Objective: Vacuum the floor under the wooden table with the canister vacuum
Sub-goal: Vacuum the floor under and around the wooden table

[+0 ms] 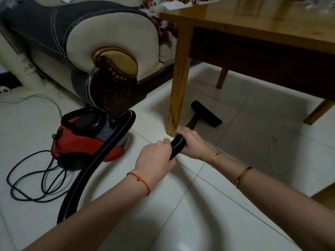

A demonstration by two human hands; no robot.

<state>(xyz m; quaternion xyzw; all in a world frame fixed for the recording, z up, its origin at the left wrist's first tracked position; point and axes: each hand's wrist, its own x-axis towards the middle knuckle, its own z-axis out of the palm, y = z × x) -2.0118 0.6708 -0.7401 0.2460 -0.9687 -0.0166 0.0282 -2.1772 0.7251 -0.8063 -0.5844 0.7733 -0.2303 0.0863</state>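
both hands clenched round the black ribbed hose (pixel 178 144), left hand (pixel 155 157) behind right hand (pixel 190 142), brush head (pixel 206 114) on the tiled floor (pixel 253 142) under the wooden bench (pixel 262 24), just past its near leg (pixel 178 84), red vacuum (pixel 87 140) beside the sofa (pixel 87 42), cord (pixel 36 180) looped on the floor

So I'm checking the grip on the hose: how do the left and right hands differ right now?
The left hand holds the ribbed hose nearer the person; the right hand holds it farther forward, by the table leg, where the tube runs to the floor nozzle. The left wrist wears a red string, the right gold bracelets. Both have fingers curled round the hose.
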